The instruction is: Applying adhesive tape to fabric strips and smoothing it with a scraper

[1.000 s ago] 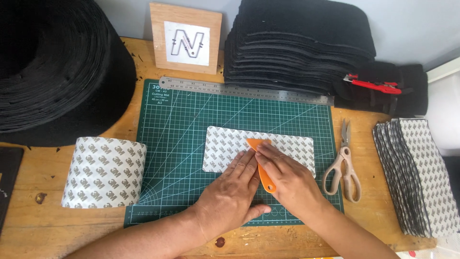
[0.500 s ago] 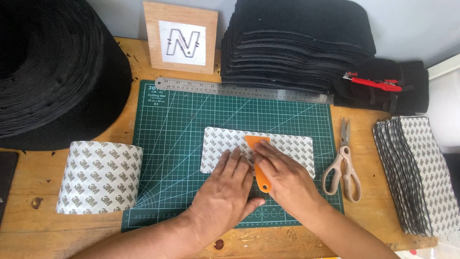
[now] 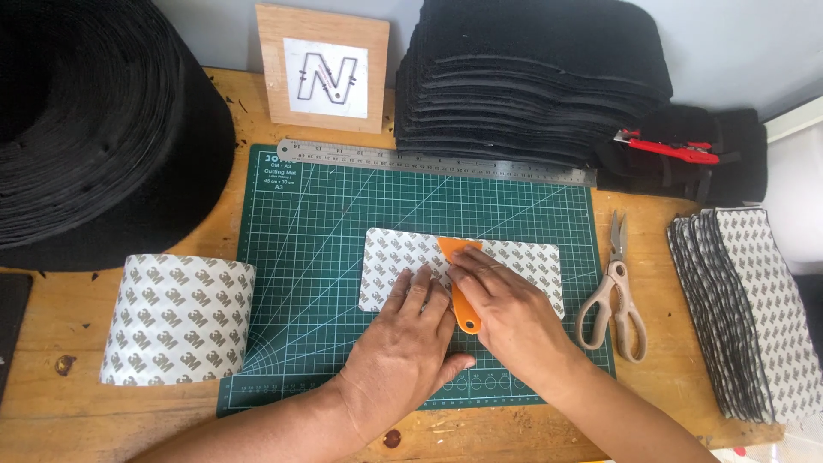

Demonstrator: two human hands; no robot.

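A white rectangular sheet with a grey printed pattern (image 3: 523,261) lies flat on the green cutting mat (image 3: 326,231). My right hand (image 3: 514,321) grips an orange plastic scraper (image 3: 463,300), its blade pressed on the sheet near the top middle. My left hand (image 3: 403,351) lies flat beside it, fingers spread on the sheet's left half, holding it down. The lower middle of the sheet is hidden under both hands.
A steel ruler (image 3: 429,161) lies along the mat's top edge. Scissors (image 3: 615,291) rest right of the mat, a patterned roll (image 3: 176,319) to the left. Stacked patterned sheets (image 3: 754,309) sit far right, black pads (image 3: 531,77) behind, a big black roll (image 3: 94,129) far left, a wooden plaque (image 3: 324,69).
Both hands and the scraper stay on the sheet with only slight shifts; the view itself has drifted a little.
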